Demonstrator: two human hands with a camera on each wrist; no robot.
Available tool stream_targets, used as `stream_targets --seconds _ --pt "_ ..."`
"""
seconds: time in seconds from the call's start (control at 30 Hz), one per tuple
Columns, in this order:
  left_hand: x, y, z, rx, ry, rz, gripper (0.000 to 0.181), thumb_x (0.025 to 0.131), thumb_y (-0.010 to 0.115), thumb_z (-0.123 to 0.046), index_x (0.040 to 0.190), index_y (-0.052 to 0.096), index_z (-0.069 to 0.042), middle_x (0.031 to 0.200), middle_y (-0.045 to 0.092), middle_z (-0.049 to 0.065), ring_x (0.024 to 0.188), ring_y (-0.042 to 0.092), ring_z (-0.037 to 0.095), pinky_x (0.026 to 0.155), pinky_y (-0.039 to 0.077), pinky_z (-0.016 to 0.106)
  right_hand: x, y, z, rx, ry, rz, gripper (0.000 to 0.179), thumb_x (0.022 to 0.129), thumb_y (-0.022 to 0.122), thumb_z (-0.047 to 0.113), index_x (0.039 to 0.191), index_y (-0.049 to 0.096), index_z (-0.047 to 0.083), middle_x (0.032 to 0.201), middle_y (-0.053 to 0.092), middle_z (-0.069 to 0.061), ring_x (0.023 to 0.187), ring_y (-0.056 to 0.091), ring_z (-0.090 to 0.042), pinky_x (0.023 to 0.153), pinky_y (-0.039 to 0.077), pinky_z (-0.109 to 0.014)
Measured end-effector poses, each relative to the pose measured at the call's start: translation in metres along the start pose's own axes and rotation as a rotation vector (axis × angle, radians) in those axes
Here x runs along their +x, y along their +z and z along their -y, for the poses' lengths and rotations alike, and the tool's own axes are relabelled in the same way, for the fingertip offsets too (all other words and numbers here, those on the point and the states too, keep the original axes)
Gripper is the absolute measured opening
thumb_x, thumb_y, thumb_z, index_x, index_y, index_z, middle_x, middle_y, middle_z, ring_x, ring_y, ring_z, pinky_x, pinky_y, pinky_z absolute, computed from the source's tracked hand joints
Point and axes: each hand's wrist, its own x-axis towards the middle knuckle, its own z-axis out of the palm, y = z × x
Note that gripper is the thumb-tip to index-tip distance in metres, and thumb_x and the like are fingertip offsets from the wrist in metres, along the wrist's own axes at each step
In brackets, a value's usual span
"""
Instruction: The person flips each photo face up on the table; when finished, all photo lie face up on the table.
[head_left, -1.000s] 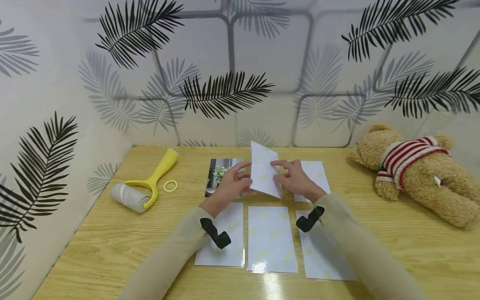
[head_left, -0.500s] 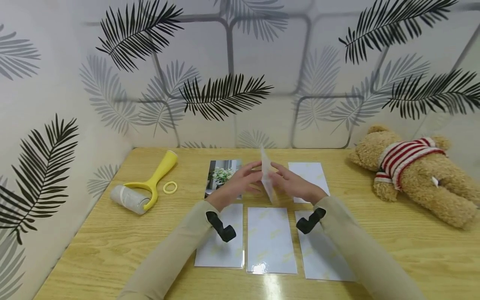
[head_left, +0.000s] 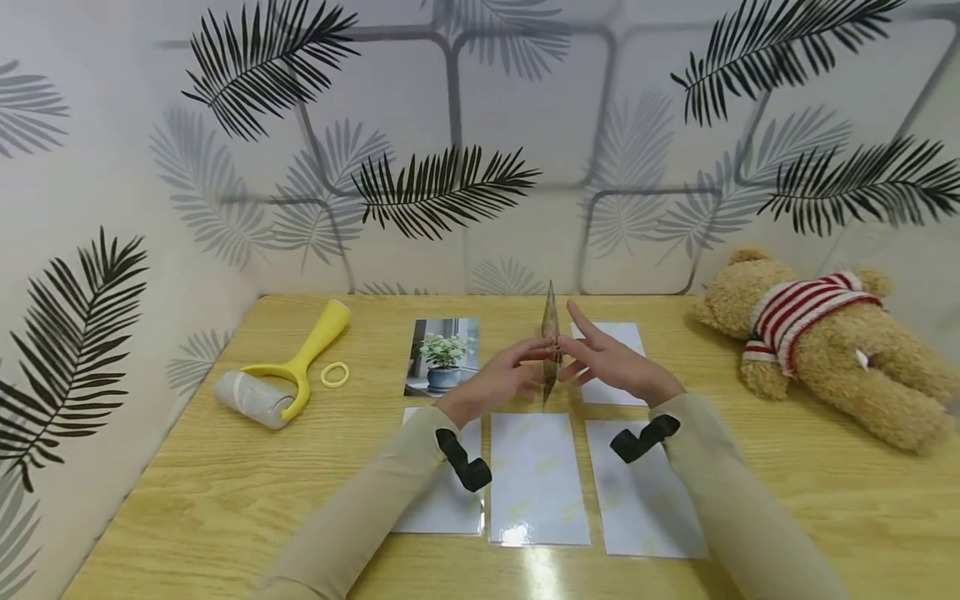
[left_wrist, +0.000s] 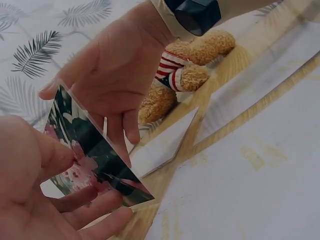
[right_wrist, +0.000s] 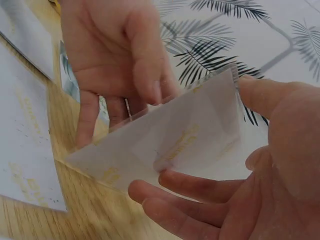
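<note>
A glossy photo card (head_left: 551, 317) stands almost edge-on between both hands over the table. Pink flowers and dark leaves show on its picture side in the left wrist view (left_wrist: 97, 145); its white back with faint yellow print faces the right wrist camera. My left hand (head_left: 491, 383) holds it from the picture side, fingers bent along its face. On the other side my right hand (head_left: 618, 367) touches the back with spread, relaxed fingers, one digit up near the card's top corner. Behind the hands lies a picture (head_left: 442, 358) of white flowers in a blue pot.
Cards lie white side up: one far right (head_left: 626, 337), and a near row with a left (head_left: 446, 504), middle (head_left: 538, 479) and right card (head_left: 648, 500). A yellow-handled lint roller (head_left: 300, 358) and yellow ring (head_left: 334, 375) lie left. A teddy bear (head_left: 817, 342) lies right.
The card has turned from showing its white back to nearly edge-on, with the picture side to the left. Both hands have shifted slightly right, and the potted-flower picture shows more fully.
</note>
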Motion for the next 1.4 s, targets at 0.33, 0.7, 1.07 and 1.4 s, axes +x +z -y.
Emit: stream_targets --seconds 0.33,0.7,1.07,1.4 --pt "0.001 0.007 0.002 0.506 0.145 -0.005 0.045 0.095 0.055 -0.006 0.139 0.048 -0.002 0.134 0.050 0.017 0.107 0.054 0.025 0.088 0.048 0.030 -0.015 -0.013 -0.002 -0.038 -0.016 -0.040 0.070 0.105 0.038 0.023 0.154 -0.012 0.020 0.122 0.059 -0.031 0.096 0.066 -0.036 0.084 0.053 -0.038" --pt "-0.002 0.006 0.008 0.808 0.211 -0.001 0.040 0.088 0.068 -0.008 0.126 0.056 -0.002 0.139 0.045 0.017 0.130 0.044 0.029 0.108 0.038 0.041 -0.009 -0.008 -0.011 -0.312 0.030 -0.076 0.077 0.098 0.051 0.013 0.153 0.000 -0.001 0.065 0.058 -0.004 0.053 0.048 -0.013 0.053 0.033 -0.029" --pt "-0.004 -0.004 0.005 0.978 0.138 0.048 0.043 0.093 0.062 -0.018 0.135 0.055 -0.012 0.150 0.040 0.013 0.139 0.037 0.032 0.111 0.027 0.056 0.007 0.003 -0.015 -0.545 0.095 -0.147 0.075 0.094 0.057 0.018 0.149 0.015 -0.012 0.094 0.070 -0.024 0.067 0.067 -0.020 0.068 0.054 -0.038" --pt "-0.014 -0.014 0.002 1.061 0.029 0.072 0.044 0.096 0.056 -0.017 0.140 0.050 -0.013 0.155 0.033 0.011 0.143 0.029 0.029 0.114 0.012 0.062 0.028 0.017 -0.021 -0.584 0.221 -0.103 0.076 0.096 0.055 0.028 0.150 0.017 -0.008 0.086 0.068 -0.015 0.057 0.059 -0.013 0.090 0.049 -0.042"
